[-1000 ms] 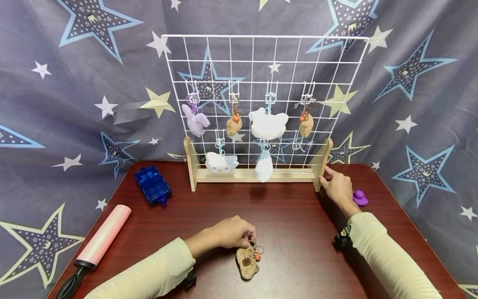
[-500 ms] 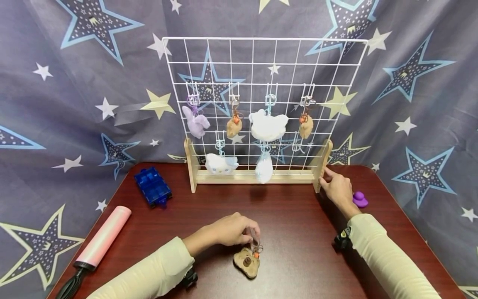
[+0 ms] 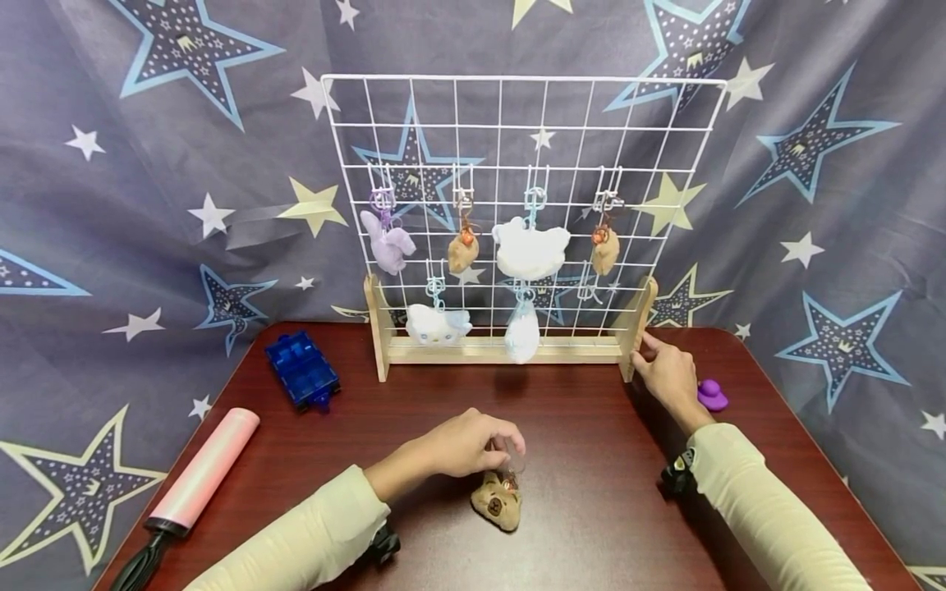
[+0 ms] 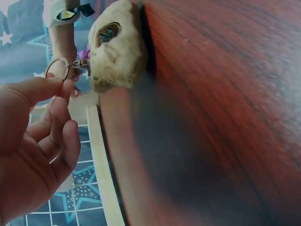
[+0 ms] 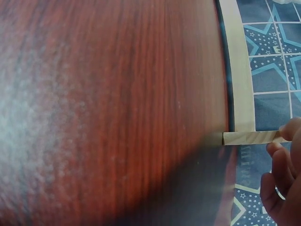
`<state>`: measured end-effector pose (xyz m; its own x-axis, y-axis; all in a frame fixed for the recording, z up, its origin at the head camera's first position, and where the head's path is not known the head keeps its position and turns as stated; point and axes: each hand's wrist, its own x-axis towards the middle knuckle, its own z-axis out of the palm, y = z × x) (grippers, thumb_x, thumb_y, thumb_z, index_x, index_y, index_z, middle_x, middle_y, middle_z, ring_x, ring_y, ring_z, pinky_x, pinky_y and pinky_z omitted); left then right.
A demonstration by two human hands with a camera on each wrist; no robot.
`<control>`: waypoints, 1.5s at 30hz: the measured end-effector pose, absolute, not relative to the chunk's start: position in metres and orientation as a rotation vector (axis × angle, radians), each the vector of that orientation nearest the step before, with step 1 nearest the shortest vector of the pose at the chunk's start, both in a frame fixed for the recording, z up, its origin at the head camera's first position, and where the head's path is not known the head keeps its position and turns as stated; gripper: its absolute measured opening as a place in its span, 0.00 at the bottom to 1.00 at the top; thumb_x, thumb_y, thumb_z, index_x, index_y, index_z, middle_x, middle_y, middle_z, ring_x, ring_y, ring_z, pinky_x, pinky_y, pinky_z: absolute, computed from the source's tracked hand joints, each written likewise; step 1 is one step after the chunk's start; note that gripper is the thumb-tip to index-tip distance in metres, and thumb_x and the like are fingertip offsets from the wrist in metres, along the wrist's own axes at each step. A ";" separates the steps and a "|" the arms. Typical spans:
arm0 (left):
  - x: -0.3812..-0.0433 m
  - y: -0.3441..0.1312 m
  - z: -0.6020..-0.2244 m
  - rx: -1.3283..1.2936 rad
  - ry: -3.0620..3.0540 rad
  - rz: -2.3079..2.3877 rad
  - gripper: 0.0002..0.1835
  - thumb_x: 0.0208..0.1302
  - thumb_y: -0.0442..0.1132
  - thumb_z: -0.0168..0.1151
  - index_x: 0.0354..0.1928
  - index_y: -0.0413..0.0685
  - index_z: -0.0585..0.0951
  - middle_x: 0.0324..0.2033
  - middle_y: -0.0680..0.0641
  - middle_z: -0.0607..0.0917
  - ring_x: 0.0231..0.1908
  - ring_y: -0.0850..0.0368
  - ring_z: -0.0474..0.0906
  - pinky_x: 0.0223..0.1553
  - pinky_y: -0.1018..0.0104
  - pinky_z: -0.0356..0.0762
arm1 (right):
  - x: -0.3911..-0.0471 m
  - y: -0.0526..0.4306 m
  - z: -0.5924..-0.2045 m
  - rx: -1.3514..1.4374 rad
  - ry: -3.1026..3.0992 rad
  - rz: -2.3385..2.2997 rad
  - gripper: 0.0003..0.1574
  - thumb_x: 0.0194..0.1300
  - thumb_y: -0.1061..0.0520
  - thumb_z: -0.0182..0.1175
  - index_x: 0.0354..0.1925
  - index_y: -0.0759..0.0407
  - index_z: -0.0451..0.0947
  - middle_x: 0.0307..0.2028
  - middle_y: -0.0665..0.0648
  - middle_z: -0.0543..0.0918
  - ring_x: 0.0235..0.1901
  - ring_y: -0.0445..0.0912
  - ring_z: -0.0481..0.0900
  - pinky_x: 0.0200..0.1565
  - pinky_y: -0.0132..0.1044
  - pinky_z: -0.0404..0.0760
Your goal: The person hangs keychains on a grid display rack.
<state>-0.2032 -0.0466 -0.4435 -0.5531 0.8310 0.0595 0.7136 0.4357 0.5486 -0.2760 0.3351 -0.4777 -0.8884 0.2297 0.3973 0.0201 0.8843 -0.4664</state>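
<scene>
Thumb and index finger of my left hand (image 3: 467, 443) pinch the metal ring of a brown plush keychain (image 3: 497, 502). In the left wrist view the ring (image 4: 57, 69) stands between the fingertips, and the furry plush (image 4: 117, 47) hangs from its clasp close over the table. My right hand (image 3: 668, 376) grips the right wooden foot (image 3: 637, 328) of a white wire grid rack (image 3: 523, 80). The right wrist view shows thumb and fingers on either side of this wooden piece (image 5: 249, 137). One hook (image 3: 587, 287) at the rack's lower right carries no plush.
Several plush keychains hang on the rack, among them a purple one (image 3: 388, 242) and a white one (image 3: 532, 249). A blue plastic case (image 3: 303, 369) and a pink hand pump (image 3: 207, 468) lie left; a purple duck-shaped toy (image 3: 712, 396) sits beyond my right wrist.
My left hand has moved slightly forward and right, bringing the brown plush keychain with it; the plush has turned. My right hand keeps its place on the rack's foot.
</scene>
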 end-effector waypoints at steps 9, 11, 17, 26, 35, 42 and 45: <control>-0.206 -0.039 -0.435 1.400 2.496 0.861 0.10 0.66 0.35 0.66 0.47 0.56 0.85 0.34 0.56 0.91 0.29 0.72 0.79 0.31 0.79 0.73 | -0.276 0.336 -0.477 -0.195 -2.617 0.642 0.31 0.64 0.50 0.63 0.66 0.47 0.78 0.37 0.60 0.91 0.46 0.72 0.84 0.43 0.64 0.79; -0.208 -0.037 -0.434 1.407 2.499 0.879 0.10 0.67 0.35 0.65 0.47 0.56 0.85 0.33 0.57 0.90 0.28 0.71 0.78 0.30 0.79 0.73 | -0.275 0.336 -0.477 -0.186 -2.615 0.643 0.31 0.64 0.50 0.63 0.66 0.47 0.78 0.37 0.60 0.92 0.46 0.72 0.84 0.43 0.64 0.79; -0.215 -0.028 -0.428 1.415 2.526 0.903 0.10 0.67 0.37 0.66 0.48 0.58 0.85 0.33 0.57 0.90 0.29 0.74 0.79 0.31 0.78 0.75 | -0.275 0.337 -0.475 -0.169 -2.605 0.644 0.31 0.65 0.50 0.63 0.66 0.47 0.78 0.37 0.60 0.92 0.45 0.72 0.84 0.42 0.64 0.79; -0.226 -0.012 -0.413 1.397 2.574 0.928 0.11 0.68 0.39 0.65 0.50 0.59 0.85 0.37 0.56 0.92 0.32 0.70 0.83 0.32 0.77 0.76 | -0.276 0.337 -0.474 -0.170 -2.601 0.644 0.30 0.65 0.50 0.64 0.66 0.47 0.78 0.38 0.60 0.91 0.47 0.71 0.84 0.43 0.64 0.79; -0.236 0.010 -0.401 1.367 2.667 0.995 0.10 0.68 0.41 0.65 0.49 0.60 0.85 0.35 0.57 0.92 0.37 0.70 0.85 0.37 0.74 0.76 | -0.275 0.336 -0.474 -0.184 -2.602 0.640 0.30 0.65 0.50 0.64 0.65 0.47 0.78 0.38 0.60 0.91 0.46 0.73 0.84 0.43 0.64 0.79; -0.244 0.027 -0.398 1.334 2.687 1.079 0.12 0.67 0.39 0.64 0.50 0.57 0.86 0.34 0.55 0.92 0.35 0.70 0.86 0.30 0.76 0.73 | -0.274 0.334 -0.476 -0.174 -2.604 0.639 0.31 0.64 0.50 0.63 0.65 0.47 0.79 0.37 0.59 0.91 0.46 0.73 0.84 0.42 0.64 0.79; -0.247 0.034 -0.395 1.304 2.699 1.112 0.12 0.68 0.39 0.64 0.51 0.57 0.86 0.35 0.54 0.92 0.34 0.69 0.85 0.30 0.75 0.72 | -0.274 0.334 -0.475 -0.181 -2.603 0.640 0.31 0.63 0.50 0.63 0.65 0.47 0.78 0.38 0.60 0.91 0.46 0.73 0.84 0.42 0.64 0.79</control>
